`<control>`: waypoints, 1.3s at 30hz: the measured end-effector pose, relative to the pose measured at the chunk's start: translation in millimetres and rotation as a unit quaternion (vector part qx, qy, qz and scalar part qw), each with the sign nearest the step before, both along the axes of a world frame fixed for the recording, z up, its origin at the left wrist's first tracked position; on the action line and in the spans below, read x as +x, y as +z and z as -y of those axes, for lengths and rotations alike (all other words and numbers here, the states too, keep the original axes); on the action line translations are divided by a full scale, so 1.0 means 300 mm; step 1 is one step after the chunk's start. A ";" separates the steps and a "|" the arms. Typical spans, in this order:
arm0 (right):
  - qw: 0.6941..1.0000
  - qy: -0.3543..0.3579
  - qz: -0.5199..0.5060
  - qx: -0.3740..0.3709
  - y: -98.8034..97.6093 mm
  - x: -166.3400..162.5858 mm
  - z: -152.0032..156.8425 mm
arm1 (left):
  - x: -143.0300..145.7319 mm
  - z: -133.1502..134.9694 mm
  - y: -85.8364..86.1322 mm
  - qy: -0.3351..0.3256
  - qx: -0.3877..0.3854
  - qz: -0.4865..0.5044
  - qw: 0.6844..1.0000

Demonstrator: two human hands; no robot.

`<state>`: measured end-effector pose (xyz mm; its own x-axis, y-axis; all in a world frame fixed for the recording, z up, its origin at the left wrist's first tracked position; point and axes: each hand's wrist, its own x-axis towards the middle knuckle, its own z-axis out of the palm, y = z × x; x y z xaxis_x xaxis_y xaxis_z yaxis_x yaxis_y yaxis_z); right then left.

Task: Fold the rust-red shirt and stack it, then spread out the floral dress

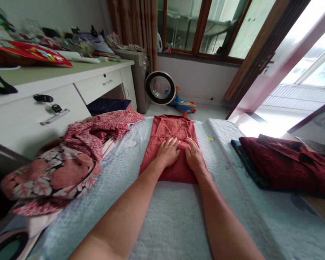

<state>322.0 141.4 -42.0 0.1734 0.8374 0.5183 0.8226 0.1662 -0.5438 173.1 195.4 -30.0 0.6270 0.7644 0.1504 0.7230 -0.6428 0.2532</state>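
A red garment (176, 174), folded into a long flat shape with a button near its front edge, lies on the pale blue quilted cover (168, 224). My left hand (168, 151) rests flat on its middle, palm down, fingers stretched away from me. Beside it, my right hand (194, 154) presses on the garment's right side, fingers also extended. Neither hand grips the cloth. A gathered seam runs across the garment close to my fingertips, and its far part shows creases.
Crumpled patterned clothes (78, 162) lie at the left. Folded dark red clothes (284, 162) are stacked at the right. A white cabinet (103, 85) with a cluttered top stands back left, near a washing machine with its round door (160, 87) swung out. A toy car (185, 104) sits beyond.
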 end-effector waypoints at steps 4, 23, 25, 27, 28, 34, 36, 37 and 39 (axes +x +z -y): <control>0.995 0.024 0.045 -0.086 -0.026 -0.011 -0.006 | -0.003 -0.006 -0.007 -0.005 0.000 0.001 1.000; 0.942 -0.069 0.138 -0.298 0.050 -0.055 0.016 | -0.001 -0.001 -0.006 0.011 0.011 0.020 1.000; 0.941 -0.073 0.138 -0.301 0.053 -0.058 0.016 | -0.001 -0.002 -0.005 0.014 0.017 0.021 1.000; 0.941 -0.074 0.139 -0.301 0.054 -0.059 0.016 | -0.005 -0.004 -0.003 0.025 0.019 0.023 0.999; 0.941 -0.075 0.140 -0.301 0.054 -0.059 0.016 | -0.008 -0.005 -0.001 0.034 0.018 0.023 0.999; 0.942 -0.073 0.135 -0.299 0.052 -0.057 0.015 | -0.035 -0.014 0.012 0.102 -0.008 0.015 0.995; 0.943 -0.072 0.131 -0.297 0.053 -0.057 0.016 | -0.041 -0.018 0.012 0.114 -0.014 0.010 0.993; 0.944 -0.072 0.129 -0.296 0.054 -0.057 0.017 | -0.044 -0.021 0.012 0.119 -0.016 0.008 0.993; 0.945 -0.071 0.125 -0.293 0.056 -0.057 0.018 | -0.047 -0.026 0.010 0.130 -0.020 0.002 0.991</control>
<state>304.9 135.9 -25.3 0.2388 0.9710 0.0117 0.9288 -0.2248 -0.2946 159.0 203.2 -26.8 0.4070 0.9057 0.1184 0.8620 -0.4238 0.2781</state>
